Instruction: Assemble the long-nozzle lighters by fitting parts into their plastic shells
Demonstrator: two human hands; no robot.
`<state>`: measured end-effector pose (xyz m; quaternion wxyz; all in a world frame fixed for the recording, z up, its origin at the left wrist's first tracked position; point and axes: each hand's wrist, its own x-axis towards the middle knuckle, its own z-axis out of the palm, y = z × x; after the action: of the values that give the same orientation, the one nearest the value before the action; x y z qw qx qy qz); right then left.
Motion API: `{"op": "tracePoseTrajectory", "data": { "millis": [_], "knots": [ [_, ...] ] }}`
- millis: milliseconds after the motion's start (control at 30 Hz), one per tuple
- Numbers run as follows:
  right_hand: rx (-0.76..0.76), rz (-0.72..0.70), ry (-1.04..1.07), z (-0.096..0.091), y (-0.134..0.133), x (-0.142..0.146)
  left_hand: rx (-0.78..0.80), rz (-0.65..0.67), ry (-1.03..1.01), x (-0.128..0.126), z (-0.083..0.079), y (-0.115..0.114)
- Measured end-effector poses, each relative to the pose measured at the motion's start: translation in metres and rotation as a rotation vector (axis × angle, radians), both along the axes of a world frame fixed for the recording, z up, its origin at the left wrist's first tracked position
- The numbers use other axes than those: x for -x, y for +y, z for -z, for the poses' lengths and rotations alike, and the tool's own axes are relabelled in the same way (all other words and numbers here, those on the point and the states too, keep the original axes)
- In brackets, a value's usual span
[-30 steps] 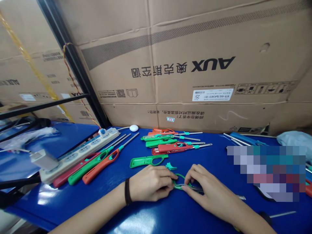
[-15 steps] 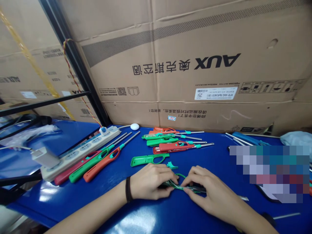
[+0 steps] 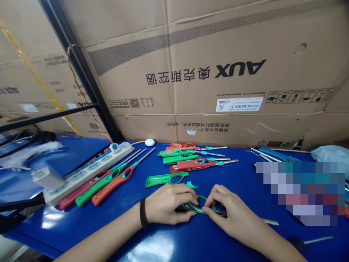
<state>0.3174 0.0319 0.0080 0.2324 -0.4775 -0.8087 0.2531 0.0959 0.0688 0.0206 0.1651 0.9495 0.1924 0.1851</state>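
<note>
My left hand [image 3: 171, 203] is closed around the handle end of an opened green lighter [image 3: 201, 197], pressing it near the blue tabletop [image 3: 122, 218]. Thin pale wires [image 3: 195, 207] run across the lighter's loop to the fingertips of my right hand [image 3: 231, 211], where thumb and forefinger pinch together. The lighter's metal tube [image 3: 269, 221] sticks out beyond my right hand; much of its body is hidden by my fingers. Just behind my left hand lie a loose green half shell [image 3: 155, 180] and a small teal trigger [image 3: 192, 185].
Several opened red, orange and green lighters [image 3: 193, 165] lie at the back. Three whole lighters [image 3: 92, 185] rest beside a white power strip [image 3: 79, 176] on the left. A large cardboard box [image 3: 191, 47] stands behind. A screwdriver [image 3: 317, 240] lies at lower right.
My right fingertips have shifted slightly left and up along the wires, and more of the green loop shows. My left hand keeps its grip. The view has moved a little.
</note>
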Motion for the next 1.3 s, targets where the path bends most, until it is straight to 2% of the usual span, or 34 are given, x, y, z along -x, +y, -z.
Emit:
{"op": "tracePoseTrajectory", "data": {
  "millis": [233,567,967,1300],
  "knots": [
    [-0.033,-0.013,0.046,0.0007,0.0013,0.0014,0.022,-0.005,-0.014,0.0003,-0.0008,0.0003],
    [0.009,-0.027,0.047,0.0018,-0.0007,0.0016,0.01,-0.036,0.021,0.0001,0.0014,-0.0005],
    [0.01,-0.038,0.048,0.0023,-0.0016,0.0015,0.1,-0.106,0.007,-0.0041,0.0014,-0.0034],
    [0.011,-0.041,0.027,0.0016,0.0001,0.0016,0.161,-0.083,-0.004,-0.0023,-0.0035,-0.0018]
  ]
}}
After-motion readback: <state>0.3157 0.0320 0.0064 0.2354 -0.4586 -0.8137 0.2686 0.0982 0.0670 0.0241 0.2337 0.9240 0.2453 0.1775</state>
